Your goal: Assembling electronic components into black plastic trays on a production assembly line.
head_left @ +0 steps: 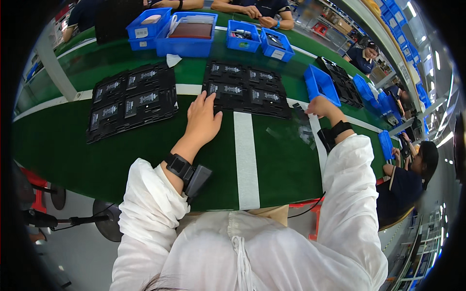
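Fingers of the left hand, loosely spread and gripping nothing, rest at the near left corner of a black tray, probably to steady it. In this head view the tray lies back from the near edge of the green surface, holding four dark panels in separate seats, which seems meant to keep them apart. The right hand is narrowed, fingertips together beside a dark strip off the tray's near right corner; I cannot tell whether it is pinched. Clear scraps lie just nearer the near edge. A second tray sits toward the surface's left edge, likewise filled. The panels bear pale print, too small to read; white labels mark bins toward the far edge.
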A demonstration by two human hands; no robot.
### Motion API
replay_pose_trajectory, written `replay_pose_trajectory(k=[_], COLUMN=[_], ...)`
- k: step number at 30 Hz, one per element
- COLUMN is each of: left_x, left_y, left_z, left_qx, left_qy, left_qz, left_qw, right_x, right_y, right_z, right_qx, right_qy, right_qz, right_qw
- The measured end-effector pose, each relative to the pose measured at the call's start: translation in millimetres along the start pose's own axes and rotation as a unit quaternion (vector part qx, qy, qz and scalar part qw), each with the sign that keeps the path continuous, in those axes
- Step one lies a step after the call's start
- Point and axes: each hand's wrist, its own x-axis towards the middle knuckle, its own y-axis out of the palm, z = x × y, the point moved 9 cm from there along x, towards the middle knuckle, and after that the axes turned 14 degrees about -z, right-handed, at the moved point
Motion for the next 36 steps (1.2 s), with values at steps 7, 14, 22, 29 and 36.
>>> replay_pose_trajectory(k=[7, 14, 22, 29, 36], left_x=[-1.7, -1.8, 0.7, -1.2, -0.2], left_y=[0.2, -1.0, -1.5, -2.6, -2.3], left_z=[-1.9, -3.2, -4.9, -3.0, -3.4], left_qx=[-0.020, -0.021, 0.010, 0.009, -0.001], left_qy=[-0.009, -0.006, 0.008, 0.002, 0.007], left_qz=[0.026, 0.027, 0.012, 0.014, 0.006], left_qw=[0.999, 0.999, 1.000, 1.000, 1.000], right_x=[16.6, 9.9, 19.3, 37.6, 61.2], right_y=[8.2, -8.7, -62.8, -57.3, -42.2], right_z=[-0.5, -6.1, -46.0, -121.7, -120.4], right_qx=[0.058, 0.151, 0.441, 0.631, 0.650], right_qy=[-0.105, -0.037, -0.001, 0.143, 0.106], right_qz=[-0.098, -0.090, -0.182, -0.353, -0.238], right_qw=[0.988, 0.984, 0.879, 0.677, 0.714])
